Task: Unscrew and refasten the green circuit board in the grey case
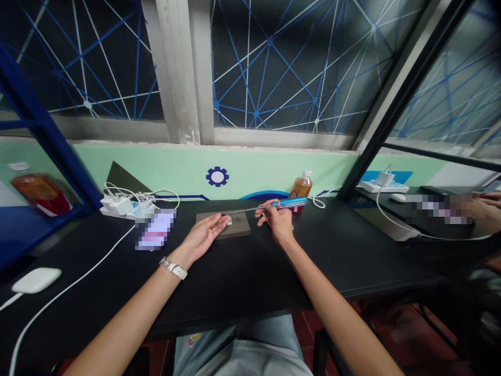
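Note:
A screwdriver (289,203) with a clear blue handle lies nearly level in my right hand (278,222), its thin shaft pointing left. My right fingers are closed around the front of the handle and the shaft. My left hand (205,232) reaches over a flat grey-brown block (239,228) on the black table. Its fingertips come together at the screwdriver's tip, beside a small dark bit too small to name. A small pale patch and a dark spot show on the block's top. Part of the block is hidden under my left hand.
A phone (156,230) lies left of the block, before a white power strip (131,206) with plugs and cables. A drink bottle (302,185) stands behind my right hand. A white rounded device (36,280) lies far left. Another person's hand (487,209) is at far right.

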### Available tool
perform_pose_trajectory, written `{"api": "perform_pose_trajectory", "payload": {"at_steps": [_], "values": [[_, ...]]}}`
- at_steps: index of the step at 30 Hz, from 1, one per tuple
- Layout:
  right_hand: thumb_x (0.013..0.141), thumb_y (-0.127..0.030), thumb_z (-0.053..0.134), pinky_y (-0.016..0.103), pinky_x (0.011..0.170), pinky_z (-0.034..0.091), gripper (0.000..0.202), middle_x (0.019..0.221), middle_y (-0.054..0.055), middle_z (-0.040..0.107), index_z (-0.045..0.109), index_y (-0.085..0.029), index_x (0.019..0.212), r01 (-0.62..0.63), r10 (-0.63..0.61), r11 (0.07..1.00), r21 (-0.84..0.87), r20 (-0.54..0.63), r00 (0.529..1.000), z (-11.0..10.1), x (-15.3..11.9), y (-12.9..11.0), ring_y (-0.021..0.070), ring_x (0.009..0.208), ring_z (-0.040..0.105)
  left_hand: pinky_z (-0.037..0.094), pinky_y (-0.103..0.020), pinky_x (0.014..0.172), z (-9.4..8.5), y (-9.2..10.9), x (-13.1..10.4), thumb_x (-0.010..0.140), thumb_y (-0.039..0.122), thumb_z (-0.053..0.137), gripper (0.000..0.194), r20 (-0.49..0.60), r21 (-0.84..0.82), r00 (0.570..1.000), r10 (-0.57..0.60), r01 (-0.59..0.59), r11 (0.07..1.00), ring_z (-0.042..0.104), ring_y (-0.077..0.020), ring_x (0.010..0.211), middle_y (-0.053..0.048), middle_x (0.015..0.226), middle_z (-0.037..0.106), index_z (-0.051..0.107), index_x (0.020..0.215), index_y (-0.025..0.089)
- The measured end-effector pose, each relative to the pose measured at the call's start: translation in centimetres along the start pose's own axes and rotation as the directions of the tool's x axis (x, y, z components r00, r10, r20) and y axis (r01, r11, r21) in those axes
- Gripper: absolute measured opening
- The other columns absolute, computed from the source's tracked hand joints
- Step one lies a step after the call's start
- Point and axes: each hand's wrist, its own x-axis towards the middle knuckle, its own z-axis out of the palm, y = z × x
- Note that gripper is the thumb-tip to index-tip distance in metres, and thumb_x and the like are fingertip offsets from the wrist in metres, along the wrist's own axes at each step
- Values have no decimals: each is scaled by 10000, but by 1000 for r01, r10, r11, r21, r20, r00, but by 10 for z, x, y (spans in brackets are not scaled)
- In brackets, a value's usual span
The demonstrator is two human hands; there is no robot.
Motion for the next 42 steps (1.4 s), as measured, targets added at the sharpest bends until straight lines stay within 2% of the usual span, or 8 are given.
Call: {"api": "perform_pose_trajectory", "payload": {"at_steps": [11, 15, 19, 23, 27, 29, 35, 42], "values": [[820, -490, 683, 260, 450, 538, 336, 741, 58, 691, 615, -168, 885, 23, -23, 1000, 0, 21, 1000, 0, 0, 0, 188, 651, 676, 520, -303, 1050, 6, -3, -2, 869, 160, 689, 87, -25, -16, 999, 36, -36, 999, 690, -200, 1083, -129, 1105, 737, 702, 937, 107], [817, -469, 703, 282, 564, 559, 341, 747, 48, 689, 663, -151, 935, 37, -36, 999, -19, 24, 999, 8, -3, 1, 162, 642, 659, 522, -332, 1041, 12, -8, -5, 847, 209, 727, 145, 33, 60, 996, 80, -82, 995, 701, -205, 1049, -129, 1092, 742, 697, 951, 111], [899, -471, 607, 277, 654, 531, 327, 728, 43, 681, 667, -149, 898, 139, -127, 976, -167, 78, 989, 18, -7, -1, 140, 637, 642, 547, -360, 976, 19, -13, -7, 833, 314, 743, 244, 102, 212, 985, 143, -162, 964, 722, -199, 951, -127, 1045, 755, 684, 971, 122], [959, -474, 505, 253, 599, 468, 339, 670, 17, 637, 614, -171, 853, 217, -180, 896, -387, 131, 975, 21, -4, -8, 132, 588, 596, 578, -370, 854, 22, -12, -5, 802, 394, 746, 293, 194, 499, 957, 215, -286, 818, 727, -225, 854, -115, 922, 766, 705, 916, 127], [981, -430, 467, 242, 578, 373, 338, 633, -7, 569, 550, -184, 764, 375, -203, 689, -620, 331, 921, 28, 5, -14, 119, 567, 514, 556, -338, 858, 29, -10, 2, 800, 367, 737, 271, 310, 696, 881, 356, -466, 546, 714, -223, 894, -78, 986, 758, 725, 990, 173], [984, -411, 458, 240, 558, 323, 338, 592, -29, 493, 495, -193, 729, 435, -193, 601, -670, 407, 893, 33, 8, -14, 109, 535, 438, 547, -318, 847, 32, -10, 6, 810, 329, 725, 236, 356, 716, 854, 378, -510, 478, 710, -214, 881, -65, 984, 758, 725, 992, 180], [995, -381, 427, 239, 559, 282, 317, 619, -25, 453, 455, -202, 735, 486, -128, 508, -711, 495, 859, 41, 8, -7, 115, 549, 382, 525, -283, 736, 30, -14, 11, 856, 289, 655, 145, 384, 767, 850, 361, -511, 388, 713, -213, 781, -46, 842, 770, 744, 860, 175], [995, -372, 433, 237, 573, 298, 311, 635, -17, 467, 464, -202, 737, 486, -118, 520, -702, 505, 855, 40, 4, -3, 121, 567, 398, 505, -296, 748, 23, -13, 11, 865, 297, 639, 176, 398, 800, 854, 334, -502, 329, 722, -235, 811, -50, 901, 786, 774, 917, 196]]}}
